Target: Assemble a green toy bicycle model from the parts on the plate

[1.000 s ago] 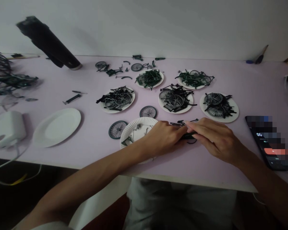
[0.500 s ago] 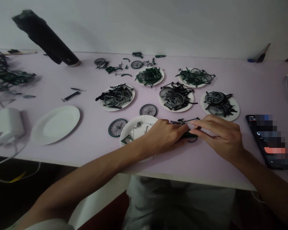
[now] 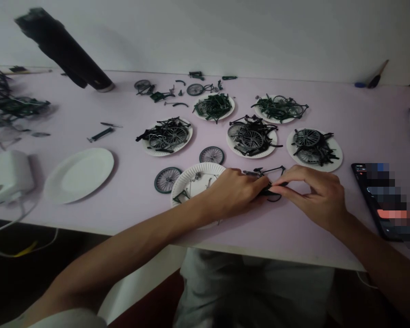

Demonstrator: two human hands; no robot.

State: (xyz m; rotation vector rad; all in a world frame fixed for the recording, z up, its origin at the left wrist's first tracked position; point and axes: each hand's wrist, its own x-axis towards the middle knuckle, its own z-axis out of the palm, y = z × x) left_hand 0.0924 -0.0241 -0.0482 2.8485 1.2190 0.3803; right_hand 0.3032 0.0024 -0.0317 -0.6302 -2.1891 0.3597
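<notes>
My left hand (image 3: pixel 241 191) is closed over a dark miniature bicycle part (image 3: pixel 267 192), covering most of it. From the other side, my right hand (image 3: pixel 316 191) pinches the small dark end of that part between thumb and index finger. Just beyond the fingers lies a thin black bicycle piece (image 3: pixel 271 171) with a long bar. Under my left forearm is a white paper plate (image 3: pixel 195 172) holding a few small metal and green pieces. Two toy bicycle wheels, a nearer wheel (image 3: pixel 168 180) and a farther wheel (image 3: pixel 212 156), rest beside that plate.
Several paper plates piled with bicycle parts stand farther back, one being the right plate (image 3: pixel 335 159). At left are a bare white plate (image 3: pixel 78 177), a white plug box (image 3: pixel 8 177) and a tall black cylinder (image 3: pixel 64 52). A phone (image 3: pixel 376 205) lies at right.
My right fingertips have closed in on the dark part and now pinch its end. My left hand stays in nearly the same place; the view has shifted slightly.
</notes>
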